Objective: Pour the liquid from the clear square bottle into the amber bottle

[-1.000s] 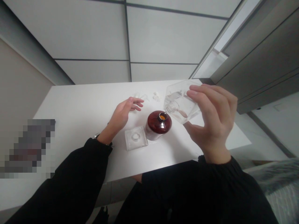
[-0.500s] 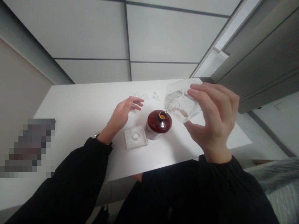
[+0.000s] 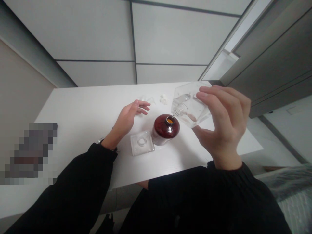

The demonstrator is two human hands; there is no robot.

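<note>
My right hand (image 3: 224, 122) is wrapped round a clear, square-sided bottle (image 3: 191, 104), holding it tilted above the table. The bottle's open threaded neck points down to the left, close to the mouth of a dark red-brown bottle (image 3: 162, 128). That brown bottle stands upright and uncapped, with an orange glint inside its mouth. My left hand (image 3: 129, 117) hovers to the left of it, fingers stretched out and holding nothing. Just left of the brown bottle sits a clear square container (image 3: 143, 148) with a round opening on top.
A small crumpled white thing (image 3: 163, 99) and a piece of clear material (image 3: 147, 98) lie toward the back of the white table (image 3: 83, 113). Pale panels (image 3: 97, 32) rise behind it. A blurred-out patch (image 3: 31, 149) covers something at the left.
Almost nothing differs. My right hand and the clear bottle have stayed tilted at the brown bottle's mouth, and my left hand has held still.
</note>
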